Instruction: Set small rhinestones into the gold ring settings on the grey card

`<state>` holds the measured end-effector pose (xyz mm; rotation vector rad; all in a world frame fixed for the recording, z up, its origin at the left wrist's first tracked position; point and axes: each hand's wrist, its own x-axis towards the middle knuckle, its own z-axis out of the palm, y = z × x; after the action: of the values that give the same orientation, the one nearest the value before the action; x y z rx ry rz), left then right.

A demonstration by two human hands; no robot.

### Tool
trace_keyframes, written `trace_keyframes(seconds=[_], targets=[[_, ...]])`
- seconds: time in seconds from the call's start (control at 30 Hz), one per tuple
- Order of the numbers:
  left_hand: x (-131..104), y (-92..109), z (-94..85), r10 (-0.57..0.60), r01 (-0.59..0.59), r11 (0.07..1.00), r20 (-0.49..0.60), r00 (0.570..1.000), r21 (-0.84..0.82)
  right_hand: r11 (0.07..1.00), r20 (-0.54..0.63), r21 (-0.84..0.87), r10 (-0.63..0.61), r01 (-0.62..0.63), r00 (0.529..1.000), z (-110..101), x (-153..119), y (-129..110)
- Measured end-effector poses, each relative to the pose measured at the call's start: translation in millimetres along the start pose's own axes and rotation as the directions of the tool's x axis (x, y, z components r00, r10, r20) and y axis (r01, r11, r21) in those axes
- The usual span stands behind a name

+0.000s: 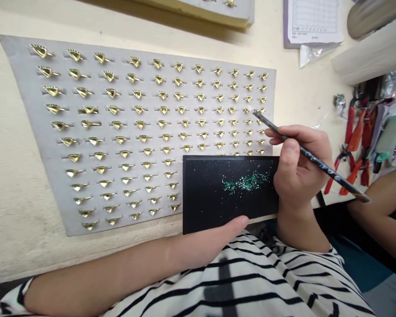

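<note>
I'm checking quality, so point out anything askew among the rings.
Two rings, fourth and fifth down the second column from the left on the grey board, look twisted, facing differently from their neighbours.

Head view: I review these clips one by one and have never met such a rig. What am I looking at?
There is no machine here, just a person's two bare hands, seen by a camera worn on the head, looking forward and down. The right hand grips a pencil-like stick, its pale tip over the rings; whether it touches one is unclear. The left hand holds the near edge of a black tray, thumb showing, other fingers hidden. Tiny green and white stones lie scattered on it. On the cream table, a grey pad carries rows of gold-coloured rings. Pliers with red and orange handles lie at the right, near another person's bare arm.
</note>
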<state>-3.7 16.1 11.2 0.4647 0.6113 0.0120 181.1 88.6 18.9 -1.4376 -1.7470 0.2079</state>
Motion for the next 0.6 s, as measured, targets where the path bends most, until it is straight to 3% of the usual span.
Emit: trace_keyframes(seconds=[0.6], targets=[[0.7,3.0,-0.7,-0.028,0.028,0.997,-0.011,1.0,0.07,1.0,-0.011,0.013,0.006,-0.006,1.0,-0.4,-1.0,-1.6]])
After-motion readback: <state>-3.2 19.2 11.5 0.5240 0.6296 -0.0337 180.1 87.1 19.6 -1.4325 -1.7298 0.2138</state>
